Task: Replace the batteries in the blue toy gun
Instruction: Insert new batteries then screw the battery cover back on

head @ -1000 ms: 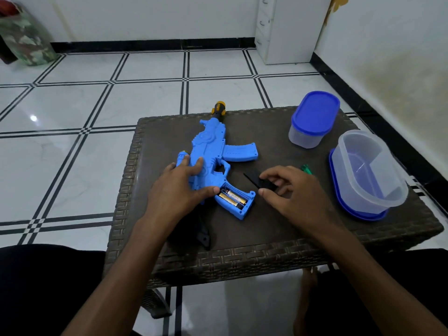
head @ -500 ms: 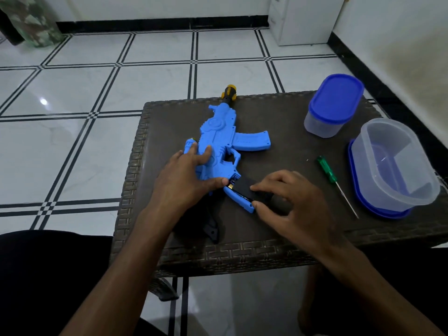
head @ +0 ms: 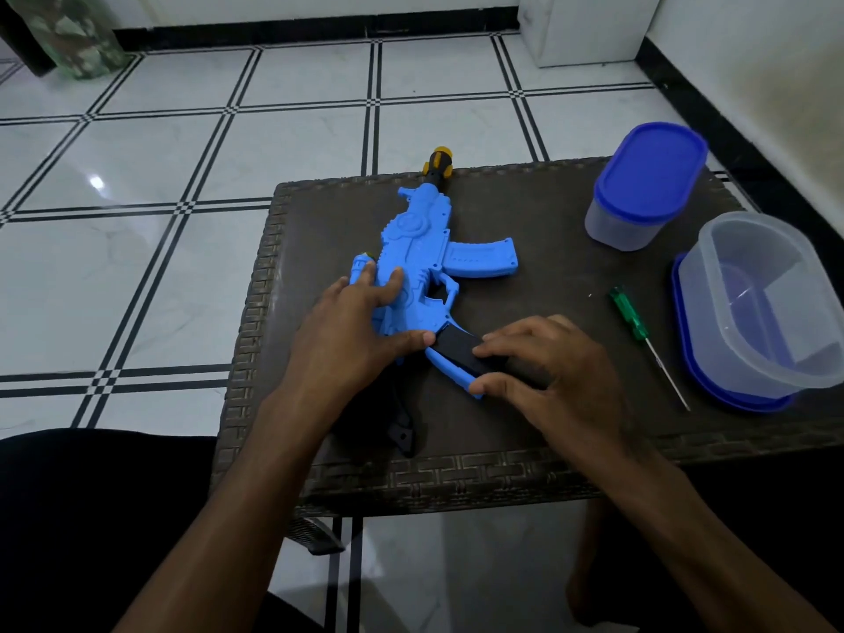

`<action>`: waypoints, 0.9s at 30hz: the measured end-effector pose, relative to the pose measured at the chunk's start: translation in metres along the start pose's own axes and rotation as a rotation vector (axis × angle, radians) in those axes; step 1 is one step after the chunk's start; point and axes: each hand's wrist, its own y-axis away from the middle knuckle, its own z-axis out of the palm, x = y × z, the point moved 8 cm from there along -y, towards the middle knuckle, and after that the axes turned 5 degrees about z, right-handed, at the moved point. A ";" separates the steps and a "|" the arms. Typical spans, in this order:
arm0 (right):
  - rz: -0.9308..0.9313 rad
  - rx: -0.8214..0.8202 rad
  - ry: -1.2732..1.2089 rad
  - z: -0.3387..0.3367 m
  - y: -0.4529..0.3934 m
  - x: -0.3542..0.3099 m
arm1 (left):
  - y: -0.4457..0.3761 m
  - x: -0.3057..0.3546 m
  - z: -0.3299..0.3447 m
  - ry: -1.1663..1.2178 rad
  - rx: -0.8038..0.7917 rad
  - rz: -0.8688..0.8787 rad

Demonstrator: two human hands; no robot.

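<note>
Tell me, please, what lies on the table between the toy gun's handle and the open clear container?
In the head view, a green screwdriver lies between the toy gun and the open clear container, on the table.

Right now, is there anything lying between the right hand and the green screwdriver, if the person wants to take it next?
Nothing visible does. The right hand pinches the black battery cover on the blue toy gun, and only bare table separates it from the green screwdriver. The open container lies beyond the screwdriver.
</note>
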 end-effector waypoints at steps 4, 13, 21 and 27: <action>0.013 0.020 -0.004 0.003 0.000 0.003 | 0.001 0.001 -0.001 -0.004 0.002 0.004; 0.059 0.040 -0.088 0.003 0.001 0.005 | 0.001 0.004 -0.002 0.000 -0.027 0.006; 0.050 0.064 -0.086 -0.001 -0.001 0.003 | 0.001 0.004 -0.003 0.035 -0.064 0.013; 0.034 -0.029 -0.104 0.000 -0.003 0.000 | 0.002 0.005 -0.004 0.030 -0.059 0.005</action>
